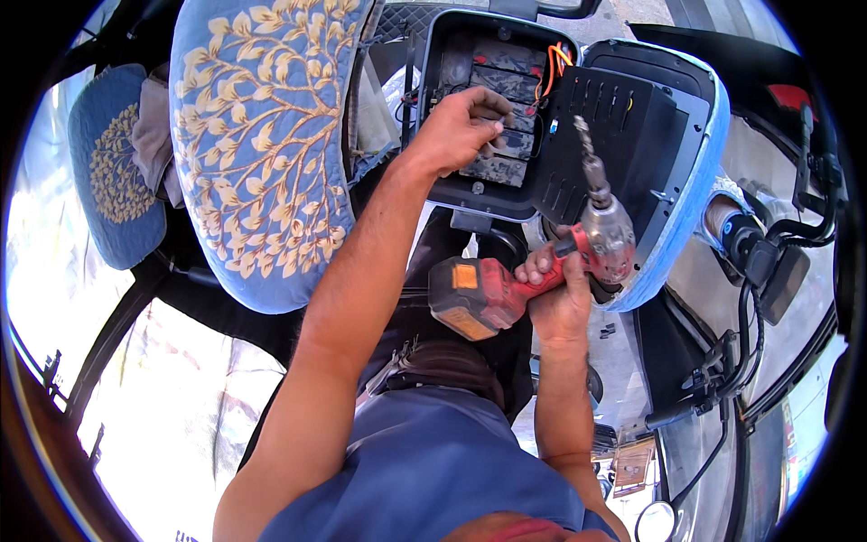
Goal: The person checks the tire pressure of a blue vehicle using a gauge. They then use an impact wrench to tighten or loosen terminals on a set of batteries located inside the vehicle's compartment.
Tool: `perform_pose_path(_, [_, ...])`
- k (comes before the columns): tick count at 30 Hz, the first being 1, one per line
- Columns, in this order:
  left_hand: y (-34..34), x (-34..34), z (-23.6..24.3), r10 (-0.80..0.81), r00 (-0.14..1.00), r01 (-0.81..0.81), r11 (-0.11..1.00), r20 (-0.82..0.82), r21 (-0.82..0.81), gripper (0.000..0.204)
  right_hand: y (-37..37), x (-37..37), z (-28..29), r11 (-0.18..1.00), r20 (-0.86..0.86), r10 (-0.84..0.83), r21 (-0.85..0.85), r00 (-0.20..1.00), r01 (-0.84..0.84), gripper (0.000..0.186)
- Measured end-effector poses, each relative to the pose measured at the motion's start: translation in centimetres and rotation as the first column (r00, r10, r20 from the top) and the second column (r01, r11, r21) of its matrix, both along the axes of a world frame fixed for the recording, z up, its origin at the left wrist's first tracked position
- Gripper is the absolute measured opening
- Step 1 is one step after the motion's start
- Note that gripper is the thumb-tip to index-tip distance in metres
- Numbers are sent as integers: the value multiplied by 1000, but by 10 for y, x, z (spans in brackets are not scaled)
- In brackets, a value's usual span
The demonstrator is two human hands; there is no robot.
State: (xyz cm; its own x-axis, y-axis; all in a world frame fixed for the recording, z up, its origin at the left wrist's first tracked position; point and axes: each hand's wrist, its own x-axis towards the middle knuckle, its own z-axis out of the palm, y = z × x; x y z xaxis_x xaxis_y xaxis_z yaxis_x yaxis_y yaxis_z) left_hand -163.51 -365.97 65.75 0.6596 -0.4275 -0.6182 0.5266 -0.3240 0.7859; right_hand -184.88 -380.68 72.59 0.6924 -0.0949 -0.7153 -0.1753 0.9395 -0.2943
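My right hand (562, 312) is wrapped round the grip of a red and black cordless drill (519, 294). The drill has a silver head and a twist bit (584, 140) that points up and away from me, over the open seat. Its battery pack lies toward the left. My left hand (462, 134) hovers over an open black box (433, 68), fingers curled and thumb close against them. Whether something small sits between those fingertips cannot be made out. Inside the box, several dusty grey batteries (510, 86) stand in a row, with orange wires (553, 68) at their far right.
To the right of the box a hinged, blue-edged seat (713, 135) stands open, with a slotted black cover (596, 108) on it. A blue seat cushion with beige leaves (262, 135) fills the left. Handlebars and cables (754, 262) are at the far right; a smaller matching cushion (113, 172) is far left.
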Motion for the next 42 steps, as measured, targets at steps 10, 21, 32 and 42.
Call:
perform_pose_path(10, [-9,-3,-15,424,888,-459,831,-176,-314,18,-59,44,50,905,-96,283,-303,954,-298,45])
perform_pose_path(21, [-11,5,-38,539,756,-654,596,-372,-465,16,-42,85,23,806,-279,388,-359,878,-471,28])
perform_pose_path(32, [-5,-3,-39,584,806,-565,709,-99,-421,16,-27,105,34,599,-416,474,-493,776,-631,30])
perform_pose_path(42, [19,-33,-76,738,655,-724,553,-163,-412,20,-4,234,80,-817,-796,575,-572,190,77,25])
